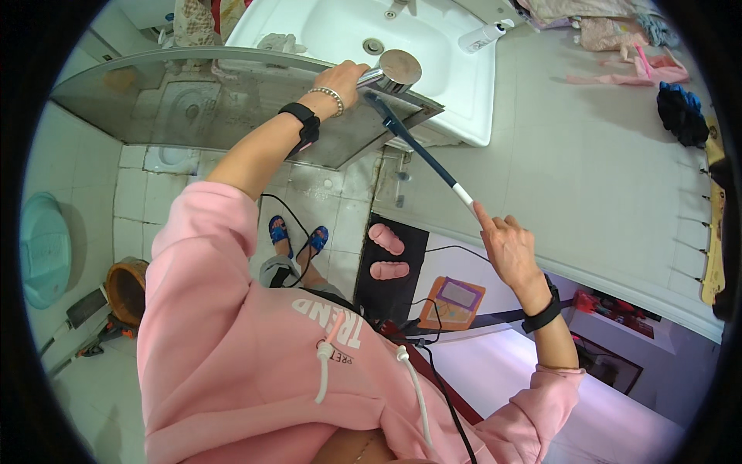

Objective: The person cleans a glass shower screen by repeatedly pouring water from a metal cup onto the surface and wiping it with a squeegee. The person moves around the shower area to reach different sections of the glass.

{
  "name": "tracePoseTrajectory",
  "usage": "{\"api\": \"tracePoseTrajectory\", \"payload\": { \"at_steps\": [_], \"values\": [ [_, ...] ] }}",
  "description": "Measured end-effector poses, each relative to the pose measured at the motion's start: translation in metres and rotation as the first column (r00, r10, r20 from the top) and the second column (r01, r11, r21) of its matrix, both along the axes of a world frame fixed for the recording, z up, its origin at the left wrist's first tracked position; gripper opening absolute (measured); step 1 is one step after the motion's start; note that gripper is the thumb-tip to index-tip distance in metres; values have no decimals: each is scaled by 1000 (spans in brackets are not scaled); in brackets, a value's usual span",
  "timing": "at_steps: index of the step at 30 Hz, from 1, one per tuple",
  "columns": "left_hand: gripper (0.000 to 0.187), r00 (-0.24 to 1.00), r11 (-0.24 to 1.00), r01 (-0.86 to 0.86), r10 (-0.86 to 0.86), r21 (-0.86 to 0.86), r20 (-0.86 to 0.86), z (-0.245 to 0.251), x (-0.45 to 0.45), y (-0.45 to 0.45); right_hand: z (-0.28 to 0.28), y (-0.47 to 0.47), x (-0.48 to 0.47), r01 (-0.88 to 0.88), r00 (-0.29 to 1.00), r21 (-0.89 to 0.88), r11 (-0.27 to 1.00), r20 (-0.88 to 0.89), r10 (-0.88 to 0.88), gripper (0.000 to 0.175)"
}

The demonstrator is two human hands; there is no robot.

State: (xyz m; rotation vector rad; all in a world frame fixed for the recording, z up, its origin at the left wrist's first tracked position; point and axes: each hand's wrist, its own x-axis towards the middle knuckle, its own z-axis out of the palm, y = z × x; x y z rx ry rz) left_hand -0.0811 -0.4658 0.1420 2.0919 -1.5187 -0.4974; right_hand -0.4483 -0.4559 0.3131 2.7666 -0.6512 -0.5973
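My left hand [336, 87], with a beaded bracelet and a black wristband, grips the stem of a round shiny metal fitting [400, 68] at the upper edge of a grey-framed glass panel [255, 110]. My right hand [510, 246] holds the white end of a long dark blue cleaning tool [432, 156], index finger laid along it. The tool's narrow head lies near the panel's right part, just below the fitting; whether it touches the glass I cannot tell. Behind the panel is a white washbasin [429, 40], a pump bottle [481, 37] at its right side.
A squat toilet [171, 158] is in the tiled floor. Pink slippers [388, 269] lie on a black mat [391, 298], near black cables [290, 211]. A teal basin [46, 249] and a brown bucket [124, 290] stand left. Wall hooks [702, 223] and hanging cloths [661, 66] are right.
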Motion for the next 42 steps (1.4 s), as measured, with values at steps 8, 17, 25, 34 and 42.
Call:
{"api": "tracePoseTrajectory", "payload": {
  "at_steps": [8,17,25,34,42],
  "values": [
    [48,999,1000,-5,6,9,-48,-3,4,2,-19,-25,76,-166,962,-2,986,-219,161,60],
    [47,999,992,4,-10,-130,-47,-21,6,2,86,-45,123,-355,920,-468,809,-330,213,67],
    [46,998,987,-45,38,-151,-50,-17,3,8,16,-65,154,-320,905,-324,890,-382,186,52],
    [53,985,962,-165,173,-217,15,-12,-7,38,79,-92,156,-442,867,-288,850,-382,321,56],
    [44,956,962,-272,266,-27,-125,-26,-20,69,-51,-112,177,-460,834,-153,875,-411,367,46]
  ]
}}
